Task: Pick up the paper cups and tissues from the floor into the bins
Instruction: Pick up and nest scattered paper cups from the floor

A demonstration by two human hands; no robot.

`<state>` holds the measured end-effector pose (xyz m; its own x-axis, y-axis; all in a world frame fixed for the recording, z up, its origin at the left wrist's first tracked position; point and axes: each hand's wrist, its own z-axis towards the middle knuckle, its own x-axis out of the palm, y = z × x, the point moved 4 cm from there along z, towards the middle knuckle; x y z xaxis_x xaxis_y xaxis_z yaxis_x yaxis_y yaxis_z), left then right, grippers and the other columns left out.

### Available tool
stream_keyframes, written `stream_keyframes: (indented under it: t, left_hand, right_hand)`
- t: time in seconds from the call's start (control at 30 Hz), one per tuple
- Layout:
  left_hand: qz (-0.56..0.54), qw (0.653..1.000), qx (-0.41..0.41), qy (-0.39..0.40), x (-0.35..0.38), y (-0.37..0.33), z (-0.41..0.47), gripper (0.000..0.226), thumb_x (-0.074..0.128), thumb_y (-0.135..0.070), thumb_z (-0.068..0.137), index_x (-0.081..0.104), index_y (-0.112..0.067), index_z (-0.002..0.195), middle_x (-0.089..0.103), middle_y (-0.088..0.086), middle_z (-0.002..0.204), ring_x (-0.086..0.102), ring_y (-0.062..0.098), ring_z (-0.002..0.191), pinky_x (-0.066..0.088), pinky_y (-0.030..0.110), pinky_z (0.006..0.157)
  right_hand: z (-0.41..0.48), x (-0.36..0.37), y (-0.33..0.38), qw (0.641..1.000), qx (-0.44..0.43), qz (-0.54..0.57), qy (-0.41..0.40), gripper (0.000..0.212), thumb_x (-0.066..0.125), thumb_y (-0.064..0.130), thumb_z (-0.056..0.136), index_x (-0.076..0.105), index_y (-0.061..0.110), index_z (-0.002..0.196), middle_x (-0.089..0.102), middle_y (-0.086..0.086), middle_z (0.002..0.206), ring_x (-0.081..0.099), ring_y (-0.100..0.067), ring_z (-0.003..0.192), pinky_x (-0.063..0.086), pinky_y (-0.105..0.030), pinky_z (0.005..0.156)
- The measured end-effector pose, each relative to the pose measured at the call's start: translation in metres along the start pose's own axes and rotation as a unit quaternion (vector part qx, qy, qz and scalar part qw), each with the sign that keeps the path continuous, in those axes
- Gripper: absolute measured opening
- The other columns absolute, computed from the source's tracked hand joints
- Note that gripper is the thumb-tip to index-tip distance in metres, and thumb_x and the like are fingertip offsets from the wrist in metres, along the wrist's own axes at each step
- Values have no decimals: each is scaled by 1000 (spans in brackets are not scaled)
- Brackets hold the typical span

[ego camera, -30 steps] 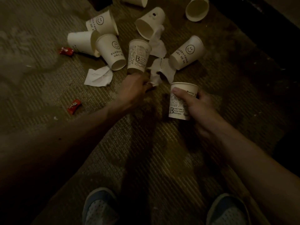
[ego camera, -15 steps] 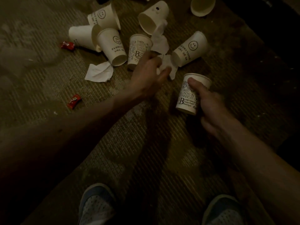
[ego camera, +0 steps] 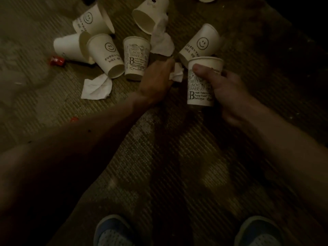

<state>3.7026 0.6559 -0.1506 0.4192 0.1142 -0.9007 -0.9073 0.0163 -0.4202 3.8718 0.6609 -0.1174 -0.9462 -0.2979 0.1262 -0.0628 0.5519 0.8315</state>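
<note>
Here the right hand (ego camera: pixel 229 93) holds a printed cup (ego camera: pixel 200 89) upright, mouth up; left hand (ego camera: pixel 156 80) pinches tissue (ego camera: pixel 177 76).

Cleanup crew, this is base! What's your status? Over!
Left grip pinches crumpled tissue. Right grip holds printed cup. Smiley cup lies just behind; no bins in view.

Dim light, ribbed brownish carpet (ego camera: pixel 168 174), perhaps stained
</note>
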Motion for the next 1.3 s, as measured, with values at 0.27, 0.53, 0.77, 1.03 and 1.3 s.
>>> stream_keyframes:
  t: [0.27, 0.53, 0.77, 1.03, 1.3]
  left_hand:
    - [-89, 983, -115, -112, -32, 25, 18, 38, 64, -26, 94, 53, 2, 117, 55, 1, 102, 48, 12, 90, 25, 15, 69]
    - [10, 993, -111, 23, -3, 41, 48, 55, 61, -39, 92, 48, -14, 139, 48, 15, 139, 49, 31, 124, 39, 37, 94]
    - [49, 990, 26, -133, -6, 21, 16, 27, 72, -10, 84, 66, 15, 90, 65, 31, 79, 60, 36, 77, 32, 38, 70]
    - [-89, 987, -133, 26, -24, 6, -57, 30, 58, -30, 97, 63, -7, 115, 69, 13, 99, 65, 27, 85, 46, 32, 68]
    - [-16, 971, -236, -32, -80, 74, -116, 46, 69, -52, 85, 60, -17, 57, 56, 1, 67, 52, 14, 71, 30, 29, 56]
  right_hand:
    - [10, 19, 6, 1000, -10, 16, 12, 37, 79, 34, 80, 67, 16, 110, 76, 1, 101, 73, -14, 92, 59, -35, 80]
    - [11, 14, 0, 1000, 4, 17, 11, 44, 81, 36, 77, 67, 16, 113, 75, -1, 105, 72, -17, 97, 57, -44, 91]
    - [7, 13, 0, 1000, 1, 13, 10, 37, 80, 36, 78, 68, 19, 109, 76, 5, 99, 73, -10, 92, 59, -33, 82]
    - [-3, 43, -3, 999, -8, 5, 45, 36, 81, 36, 75, 69, 18, 104, 77, 3, 94, 74, -13, 88, 59, -31, 72]
    - [-10, 104, -14, 996, -20, 5, 92, 28, 81, 30, 75, 69, 18, 97, 77, 5, 87, 74, -11, 82, 57, -23, 63]
